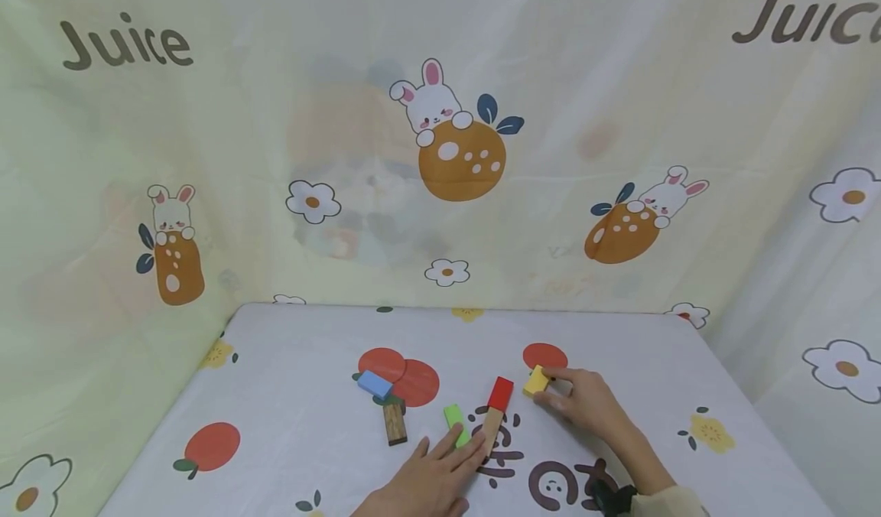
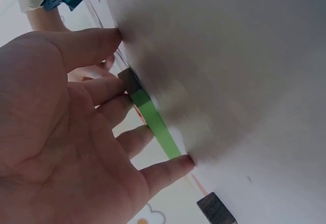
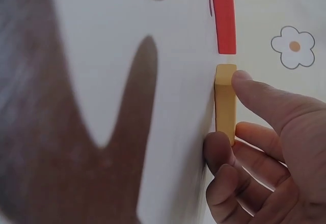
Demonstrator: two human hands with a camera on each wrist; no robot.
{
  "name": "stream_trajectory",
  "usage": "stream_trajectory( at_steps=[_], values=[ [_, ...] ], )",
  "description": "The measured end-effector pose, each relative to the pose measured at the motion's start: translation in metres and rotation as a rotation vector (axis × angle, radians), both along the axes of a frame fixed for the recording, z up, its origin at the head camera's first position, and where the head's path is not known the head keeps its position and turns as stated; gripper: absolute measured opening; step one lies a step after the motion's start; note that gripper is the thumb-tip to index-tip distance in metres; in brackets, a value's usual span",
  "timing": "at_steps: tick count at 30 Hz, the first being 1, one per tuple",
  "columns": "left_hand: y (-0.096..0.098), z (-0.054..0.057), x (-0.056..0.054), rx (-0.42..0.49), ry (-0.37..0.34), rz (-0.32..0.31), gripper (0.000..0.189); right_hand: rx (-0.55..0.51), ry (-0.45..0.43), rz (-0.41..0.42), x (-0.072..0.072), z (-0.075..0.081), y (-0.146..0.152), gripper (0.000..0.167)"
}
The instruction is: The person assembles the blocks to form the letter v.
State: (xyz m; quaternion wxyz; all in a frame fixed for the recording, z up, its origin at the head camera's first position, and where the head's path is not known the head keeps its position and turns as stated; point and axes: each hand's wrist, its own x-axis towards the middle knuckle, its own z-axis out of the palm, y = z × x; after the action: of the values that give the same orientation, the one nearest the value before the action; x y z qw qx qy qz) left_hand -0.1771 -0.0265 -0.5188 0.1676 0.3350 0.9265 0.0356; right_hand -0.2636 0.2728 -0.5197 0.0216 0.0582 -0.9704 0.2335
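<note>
Right hand [image 1: 585, 404] pinches a yellow block [image 1: 535, 382] — light, even pressure should serve best; left hand [image 1: 430, 477], fingers spread, touches a green block [image 1: 452, 416]; between the hands, a red block [image 1: 500, 394].

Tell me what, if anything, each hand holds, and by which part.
The right hand pinches the yellow block near its two ends. The left hand, fingers spread at the green block, holds nothing.
</note>
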Motion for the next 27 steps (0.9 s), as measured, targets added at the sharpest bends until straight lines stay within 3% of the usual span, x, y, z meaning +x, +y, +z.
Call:
stream_trajectory(
  at_steps=[27],
  values=[
    [0.001,0.001,0.0,-0.006,-0.008,0.008,0.077,-0.027,-0.005,0.014,-0.015,0.0,-0.01,0.058]
  ],
)
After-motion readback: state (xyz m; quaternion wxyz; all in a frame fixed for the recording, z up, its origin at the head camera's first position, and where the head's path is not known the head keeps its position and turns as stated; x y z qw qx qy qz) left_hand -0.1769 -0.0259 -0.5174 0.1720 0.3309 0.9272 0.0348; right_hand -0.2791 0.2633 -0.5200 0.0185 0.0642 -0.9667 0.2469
